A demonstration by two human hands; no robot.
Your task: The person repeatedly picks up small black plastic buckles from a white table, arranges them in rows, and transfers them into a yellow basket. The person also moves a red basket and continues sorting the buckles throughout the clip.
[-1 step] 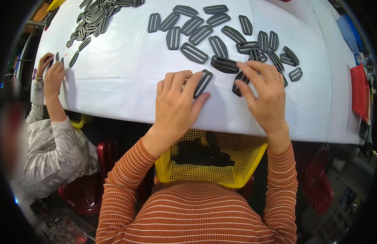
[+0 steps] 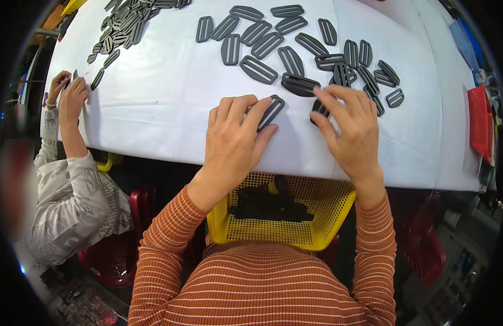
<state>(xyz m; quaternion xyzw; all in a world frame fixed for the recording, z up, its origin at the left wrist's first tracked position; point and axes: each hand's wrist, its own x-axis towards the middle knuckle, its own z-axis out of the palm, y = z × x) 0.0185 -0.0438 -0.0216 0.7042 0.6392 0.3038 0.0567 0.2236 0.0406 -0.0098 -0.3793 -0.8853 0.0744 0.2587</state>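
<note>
Dark grey slide buckles, flat with two slots, lie scattered on the white-covered table. My left hand (image 2: 230, 136) is closed, holding one slide buckle (image 2: 271, 113) tilted between thumb and forefinger at the tabletop. My right hand (image 2: 353, 127) has its thumb and fingers curled round another slide buckle (image 2: 320, 110), partly hidden by the fingers. Just beyond those fingertips lies a larger-looking buckle (image 2: 300, 85). More loose buckles (image 2: 258, 69) spread farther back, some overlapping near my right hand.
Below the table edge, a yellow mesh basket (image 2: 273, 234) at my lap contains a dark heap (image 2: 270, 204). At left, a co-worker's hands (image 2: 72, 100) work near a buckle pile (image 2: 126, 24). A red basket (image 2: 481, 122) hangs at the right edge.
My right hand has shifted very slightly left, and its fingers now cover more of the buckle there. My left hand keeps its buckle, nearly unmoved.
</note>
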